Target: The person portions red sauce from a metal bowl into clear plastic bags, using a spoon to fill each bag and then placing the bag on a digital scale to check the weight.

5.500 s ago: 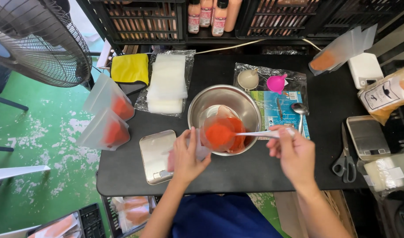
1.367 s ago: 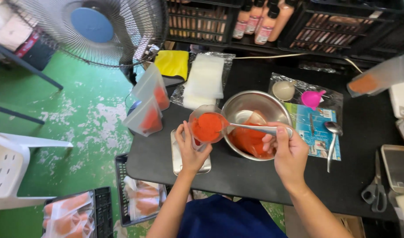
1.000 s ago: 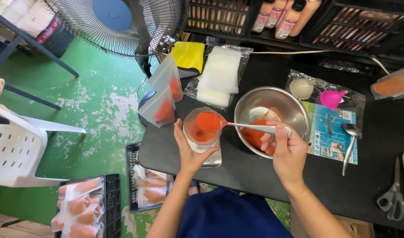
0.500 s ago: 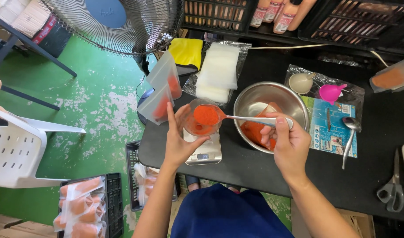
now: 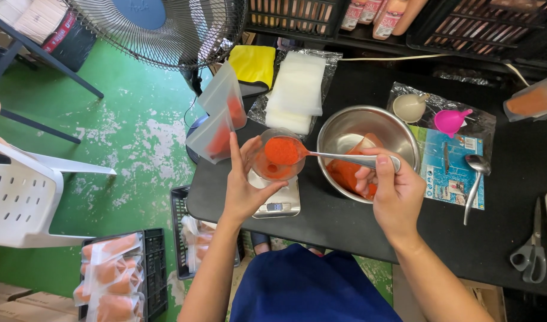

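So a clear plastic pouch [image 5: 272, 164] with orange-red powder in it is being held open just left of the steel bowl [image 5: 369, 149], right above a small flat digital scale [image 5: 276, 200]. The left hand [image 5: 245, 179] is being wrapped around the pouch, fingers curled on its soft see-through wall. A long shiny metal spoon [image 5: 339, 158] is being gripped by the right hand [image 5: 395, 194], closed tight on the handle, and its heaped scoop of fine powder is being held over the pouch mouth. More of the same powder is sitting inside the round bowl, in a bag. Further left of the bowl, two filled pouches [image 5: 221, 122] are being kept standing at the edge of the black counter [image 5: 512, 197]. Right of the bowl, a pink funnel [image 5: 451, 121] and a second spoon [image 5: 475, 179] are lying on a plastic sheet.
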